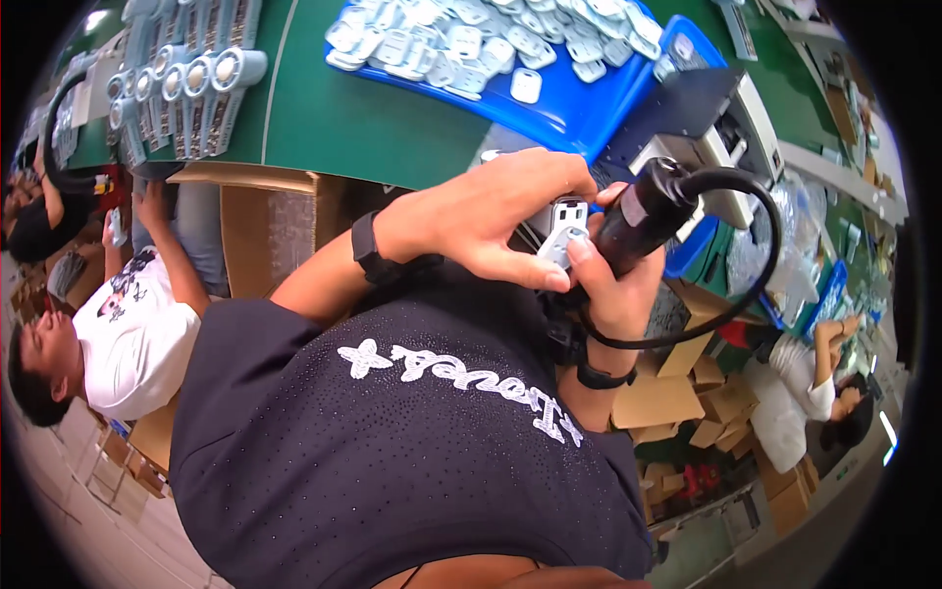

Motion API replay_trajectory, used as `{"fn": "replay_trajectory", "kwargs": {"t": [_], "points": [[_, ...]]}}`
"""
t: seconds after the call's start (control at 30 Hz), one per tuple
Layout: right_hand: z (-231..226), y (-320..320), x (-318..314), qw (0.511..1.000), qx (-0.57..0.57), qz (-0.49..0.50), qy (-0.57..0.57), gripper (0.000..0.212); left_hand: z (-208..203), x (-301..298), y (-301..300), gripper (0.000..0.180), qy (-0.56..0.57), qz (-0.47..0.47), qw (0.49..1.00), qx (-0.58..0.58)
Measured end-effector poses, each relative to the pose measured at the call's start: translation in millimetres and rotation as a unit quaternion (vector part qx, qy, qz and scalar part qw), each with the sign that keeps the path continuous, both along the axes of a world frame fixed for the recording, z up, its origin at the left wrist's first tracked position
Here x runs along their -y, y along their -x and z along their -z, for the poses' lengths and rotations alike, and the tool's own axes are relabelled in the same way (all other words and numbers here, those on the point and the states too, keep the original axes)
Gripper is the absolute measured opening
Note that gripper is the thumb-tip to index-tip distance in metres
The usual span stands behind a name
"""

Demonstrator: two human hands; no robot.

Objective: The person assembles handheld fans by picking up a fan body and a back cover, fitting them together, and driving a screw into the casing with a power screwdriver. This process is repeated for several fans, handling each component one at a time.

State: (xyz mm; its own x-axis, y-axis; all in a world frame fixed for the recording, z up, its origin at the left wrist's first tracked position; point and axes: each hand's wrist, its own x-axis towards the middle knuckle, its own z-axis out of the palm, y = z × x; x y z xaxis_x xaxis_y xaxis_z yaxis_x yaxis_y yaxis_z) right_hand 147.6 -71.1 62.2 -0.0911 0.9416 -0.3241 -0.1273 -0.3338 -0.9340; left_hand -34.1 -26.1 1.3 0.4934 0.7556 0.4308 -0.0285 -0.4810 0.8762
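Note:
In front of my chest, my left hand (481,216) closes its thumb and fingers around a small white plastic part (564,232) with dark slots at its upper end. My right hand (628,294) grips a black corded electric screwdriver (643,216), its thumb lying against the white part. The tool's tip is hidden by my hands. Its thick black cable loops out to the right and back toward my right wrist. Just beyond my hands, a blue tray (579,133) holds a heap of pale plastic pieces (461,44).
A grey-and-white boxy device (726,123) stands right of the tray. Light-blue units with round ends (201,79) line the green table (334,123) at left. An open cardboard box (265,231) sits below its edge. People sit at left (128,334) and right (800,378).

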Motion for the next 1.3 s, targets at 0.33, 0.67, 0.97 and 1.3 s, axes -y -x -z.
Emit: {"fn": "replay_trajectory", "kwargs": {"t": [0.33,0.67,0.97,1.3], "points": [[13.1,-32.5,-26.5,0.898,-0.016,0.137,-0.417,0.042,37.3,-2.1,-21.7,0.056,0.010,0.026,1.000,0.013],[0.1,-45.7,-41.9,0.929,-0.044,0.163,-0.329,0.044,58.8,-4.5,-23.1,0.068,-0.054,-0.053,0.997,0.006],[-62.0,-20.6,-12.4,0.912,-0.127,0.056,-0.386,0.061,52.1,-6.4,-27.5,0.068,-0.073,-0.063,0.995,-0.023],[-38.6,5.6,-21.4,0.905,-0.137,0.061,-0.397,0.060,49.4,-4.0,-26.4,0.068,-0.077,-0.065,0.995,0.000]]}}
